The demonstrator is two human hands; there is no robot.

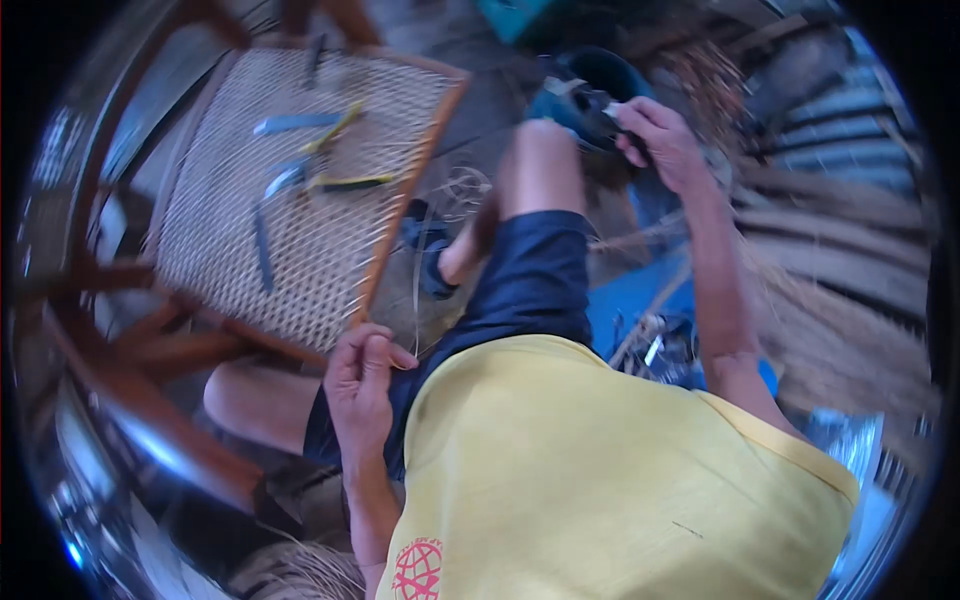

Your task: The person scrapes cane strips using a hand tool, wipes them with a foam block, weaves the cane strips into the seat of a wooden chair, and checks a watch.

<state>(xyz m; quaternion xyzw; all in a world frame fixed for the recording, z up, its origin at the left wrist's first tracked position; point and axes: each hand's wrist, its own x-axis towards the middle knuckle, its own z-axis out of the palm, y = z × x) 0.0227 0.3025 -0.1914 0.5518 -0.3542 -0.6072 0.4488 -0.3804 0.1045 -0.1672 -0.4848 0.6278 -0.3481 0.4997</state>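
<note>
My right hand, raised at the upper right, is closed around a dark-handled tool; blur hides its exact kind. The tool is over or beside a dark teal bucket. My left hand is low beside the front corner of a wooden chair's woven cane seat. Its thumb and fingers pinch a thin, pale cane strand that runs up towards the floor. On the seat lie yellow-handled pliers, a blue-handled tool and a slim dark tool.
The chair's brown wooden frame fills the left side. Loose strands curl on the floor. A blue container with clutter is right of my leg. Wooden strips are on the right, and a cane bundle is at the bottom.
</note>
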